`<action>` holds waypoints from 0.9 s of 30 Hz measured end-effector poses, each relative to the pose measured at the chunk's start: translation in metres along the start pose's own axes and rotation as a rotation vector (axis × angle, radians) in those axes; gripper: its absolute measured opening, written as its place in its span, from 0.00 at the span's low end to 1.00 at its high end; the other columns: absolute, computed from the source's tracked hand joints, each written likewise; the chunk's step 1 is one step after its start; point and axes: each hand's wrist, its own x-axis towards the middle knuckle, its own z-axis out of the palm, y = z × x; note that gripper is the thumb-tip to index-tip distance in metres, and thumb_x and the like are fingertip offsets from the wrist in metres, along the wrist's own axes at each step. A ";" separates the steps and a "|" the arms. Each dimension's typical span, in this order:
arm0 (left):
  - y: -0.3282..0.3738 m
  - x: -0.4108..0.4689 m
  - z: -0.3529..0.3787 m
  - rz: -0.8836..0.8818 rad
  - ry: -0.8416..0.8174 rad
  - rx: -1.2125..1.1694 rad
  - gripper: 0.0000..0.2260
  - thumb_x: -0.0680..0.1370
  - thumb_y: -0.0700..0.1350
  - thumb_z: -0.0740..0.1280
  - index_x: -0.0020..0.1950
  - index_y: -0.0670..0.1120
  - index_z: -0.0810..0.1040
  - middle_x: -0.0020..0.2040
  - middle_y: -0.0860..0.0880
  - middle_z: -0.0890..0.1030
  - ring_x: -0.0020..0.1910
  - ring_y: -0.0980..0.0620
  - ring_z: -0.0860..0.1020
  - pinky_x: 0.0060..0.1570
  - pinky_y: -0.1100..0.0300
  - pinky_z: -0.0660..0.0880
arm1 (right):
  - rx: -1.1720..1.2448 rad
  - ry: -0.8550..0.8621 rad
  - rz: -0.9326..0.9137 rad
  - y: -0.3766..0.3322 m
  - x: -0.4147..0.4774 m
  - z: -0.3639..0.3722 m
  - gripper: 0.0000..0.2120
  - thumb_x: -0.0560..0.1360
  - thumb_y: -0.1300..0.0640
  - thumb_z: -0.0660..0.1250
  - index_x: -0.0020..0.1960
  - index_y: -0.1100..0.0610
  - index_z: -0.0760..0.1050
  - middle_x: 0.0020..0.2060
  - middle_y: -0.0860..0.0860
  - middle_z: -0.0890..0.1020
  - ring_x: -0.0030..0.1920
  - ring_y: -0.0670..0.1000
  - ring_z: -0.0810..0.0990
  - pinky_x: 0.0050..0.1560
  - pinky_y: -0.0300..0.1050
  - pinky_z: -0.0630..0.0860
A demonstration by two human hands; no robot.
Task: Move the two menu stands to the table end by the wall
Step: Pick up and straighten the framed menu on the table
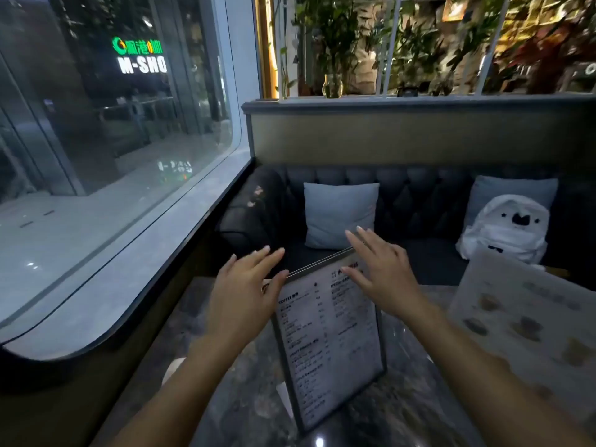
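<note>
Your left hand (245, 285) and right hand (382, 272) hover spread wide, empty, at either top corner of an upright menu stand (329, 343) mid-table (225, 366). A second, blurred menu stand (529, 327) stands right.

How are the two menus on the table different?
The framed menu has a dark frame and sharp black text in columns; the pale menu at the right shows only blurry brownish blobs and no dark frame. The framed menu stands between the left hand and right hand, both open; no hand is near the pale menu. Both are on the dark marbled table.
</note>
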 end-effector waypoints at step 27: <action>-0.011 0.029 0.036 0.026 0.022 -0.125 0.06 0.74 0.42 0.67 0.45 0.43 0.83 0.44 0.46 0.86 0.43 0.43 0.81 0.45 0.50 0.75 | -0.199 0.373 0.084 0.006 -0.012 0.004 0.17 0.68 0.46 0.70 0.30 0.58 0.72 0.28 0.52 0.75 0.33 0.54 0.73 0.42 0.46 0.55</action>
